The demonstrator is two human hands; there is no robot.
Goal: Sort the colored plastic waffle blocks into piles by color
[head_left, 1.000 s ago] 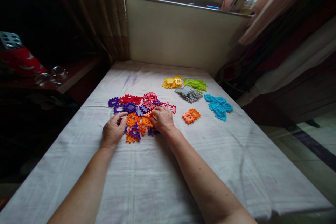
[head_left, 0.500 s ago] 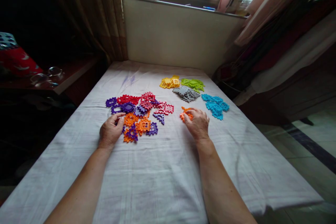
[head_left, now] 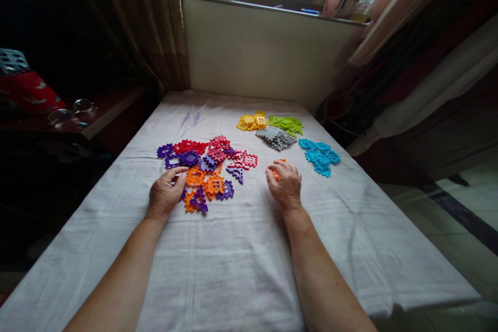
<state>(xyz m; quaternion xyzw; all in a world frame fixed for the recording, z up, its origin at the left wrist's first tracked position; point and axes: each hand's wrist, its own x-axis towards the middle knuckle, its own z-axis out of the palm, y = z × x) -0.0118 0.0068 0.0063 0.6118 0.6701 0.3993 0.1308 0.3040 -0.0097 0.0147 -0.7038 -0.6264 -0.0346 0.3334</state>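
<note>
My left hand [head_left: 166, 193] rests at the left edge of a mixed pile, thumb and fingers curled close beside the orange pieces [head_left: 213, 185]; whether they pinch a piece is hidden. Purple pieces [head_left: 189, 158] and red pieces [head_left: 190, 146] lie in the same pile, beyond that hand. Over a few orange pieces [head_left: 275, 174] on the right, my right hand [head_left: 285, 181] is curled, its palm down and its fingers round them, covering most of them. A purple triangular piece [head_left: 236, 174] lies between the two hands.
Farther back on the white-clothed table [head_left: 218, 270] are yellow [head_left: 252, 122], green [head_left: 287, 125] and grey [head_left: 276, 138] heaps. A blue heap [head_left: 319, 155] lies right of my right hand. Glasses [head_left: 73, 113] rest on a side surface at the left.
My right hand has shifted slightly left and now covers more of the orange pieces. Some orange and purple pieces beside my left hand have moved slightly right.
</note>
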